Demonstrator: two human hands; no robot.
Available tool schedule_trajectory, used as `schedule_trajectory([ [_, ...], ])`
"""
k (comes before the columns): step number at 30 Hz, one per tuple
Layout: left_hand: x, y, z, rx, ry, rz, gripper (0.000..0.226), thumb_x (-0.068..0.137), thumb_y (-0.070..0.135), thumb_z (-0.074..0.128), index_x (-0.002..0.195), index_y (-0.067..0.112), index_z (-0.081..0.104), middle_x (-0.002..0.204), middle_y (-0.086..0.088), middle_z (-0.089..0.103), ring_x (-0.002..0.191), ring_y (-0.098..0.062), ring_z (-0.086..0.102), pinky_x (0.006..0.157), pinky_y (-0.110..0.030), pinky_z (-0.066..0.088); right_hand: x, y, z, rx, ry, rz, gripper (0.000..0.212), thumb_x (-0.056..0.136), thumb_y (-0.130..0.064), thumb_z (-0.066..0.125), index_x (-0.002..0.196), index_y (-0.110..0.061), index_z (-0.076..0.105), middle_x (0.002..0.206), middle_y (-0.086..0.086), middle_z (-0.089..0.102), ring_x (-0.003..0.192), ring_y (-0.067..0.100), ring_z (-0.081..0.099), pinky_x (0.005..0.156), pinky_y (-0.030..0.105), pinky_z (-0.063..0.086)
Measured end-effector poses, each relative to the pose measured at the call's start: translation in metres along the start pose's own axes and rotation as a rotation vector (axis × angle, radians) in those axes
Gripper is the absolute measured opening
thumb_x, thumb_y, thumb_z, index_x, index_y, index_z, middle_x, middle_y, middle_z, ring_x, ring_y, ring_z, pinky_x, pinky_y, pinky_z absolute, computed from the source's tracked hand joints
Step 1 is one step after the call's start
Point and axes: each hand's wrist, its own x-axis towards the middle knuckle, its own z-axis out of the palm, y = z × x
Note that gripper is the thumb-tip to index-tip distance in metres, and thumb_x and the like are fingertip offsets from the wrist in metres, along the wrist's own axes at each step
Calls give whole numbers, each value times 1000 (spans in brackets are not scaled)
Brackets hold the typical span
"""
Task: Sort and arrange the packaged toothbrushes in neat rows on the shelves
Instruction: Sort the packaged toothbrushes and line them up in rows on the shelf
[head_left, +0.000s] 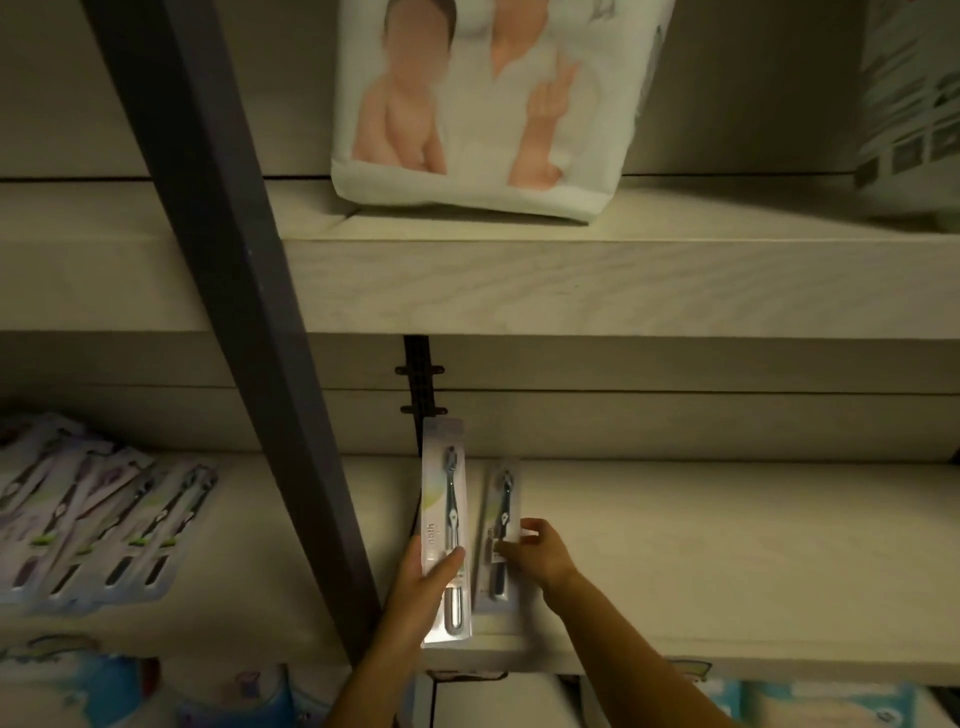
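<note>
1. Gripping a packaged toothbrush (444, 499) by its lower half, the left hand (423, 587) wraps the card's edges.
2. Just right of it, the right hand (537, 556) pinches a second toothbrush pack (501, 519) lying flat on the shelf (727, 545).
3. Both packs look light, thin and slick; edge grips near the handle end should prevent bending.
4. Left beyond a dark post (270, 364), other toothbrush packs (104, 519) lie fanned.

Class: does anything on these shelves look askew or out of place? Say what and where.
The pile of packs left of the post lies fanned, overlapping and slanted, not in a neat row. Nothing looks spilled or damaged.
</note>
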Motion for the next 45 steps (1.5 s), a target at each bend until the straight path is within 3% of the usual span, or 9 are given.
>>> schedule_trajectory([
  [4, 0, -1, -3, -12, 40, -20, 39, 91, 13, 56, 127, 7, 46, 108, -5, 56, 88, -14, 56, 71, -25, 45, -2, 4, 14, -107, -50, -20, 26, 82, -15, 66, 105, -10, 54, 105, 10, 63, 95, 26, 63, 88, 39, 53],
  [7, 2, -4, -2, -25, 40, -14, 38, 91, 10, 54, 128, 6, 47, 108, -9, 59, 87, -14, 59, 67, -21, 47, -29, -3, 17, -60, 10, -172, 8, 95, -19, 49, 88, -15, 52, 85, -2, 58, 85, 14, 57, 76, 22, 48],
  [10, -1, -4, 2, -59, -2, -6, 33, 92, 13, 53, 125, 13, 48, 106, -7, 63, 90, -16, 63, 63, -21, 51, -55, 6, 14, 72, -78, -241, 17, 96, -26, 49, 110, -21, 55, 102, -3, 60, 94, 13, 58, 83, 22, 46],
  [13, -6, -8, 9, -105, -54, -32, 34, 92, 22, 54, 125, 20, 48, 113, -10, 63, 99, -24, 65, 78, -34, 57, -69, 29, 12, 129, -215, -242, 26, 88, -22, 62, 114, -24, 58, 95, 7, 69, 86, 18, 66, 81, 31, 55],
  [16, -8, -9, 17, -116, -76, -83, 39, 93, 26, 50, 130, 14, 46, 122, -16, 57, 105, -29, 61, 92, -46, 51, -77, 39, 10, 146, -194, -275, 32, 83, -6, 67, 112, -16, 58, 75, 7, 66, 68, 11, 63, 66, 22, 51],
  [19, -16, -4, 16, -75, -81, -2, 19, 95, 23, 47, 112, 17, 52, 114, -7, 59, 100, -20, 60, 87, -35, 50, -72, 37, 4, 106, -145, -238, 31, 83, -14, 68, 110, -21, 55, 88, 9, 70, 77, 17, 69, 71, 28, 56],
  [28, -27, -8, -2, 98, 16, 181, 17, 94, 19, 50, 111, 20, 51, 102, 11, 54, 93, -4, 51, 73, -13, 40, -20, 18, 24, -264, 15, -105, 35, 82, -32, 69, 108, -20, 49, 99, 3, 65, 88, 21, 67, 83, 39, 56],
  [39, -34, -12, -13, 125, -83, 158, 8, 93, 15, 53, 98, 20, 56, 104, 1, 58, 103, -17, 54, 77, -16, 44, -48, 13, 23, -562, 131, -203, 37, 89, -39, 56, 119, -19, 47, 117, 0, 53, 101, 15, 56, 79, 24, 45],
  [45, -46, -7, -21, 137, -108, 191, 18, 94, 5, 45, 90, 18, 56, 94, 1, 62, 89, -15, 60, 65, -8, 47, -106, 3, -2, -156, 70, -426, 6, 92, -21, 55, 93, -26, 58, 91, -4, 63, 87, 15, 62, 74, 19, 50],
])
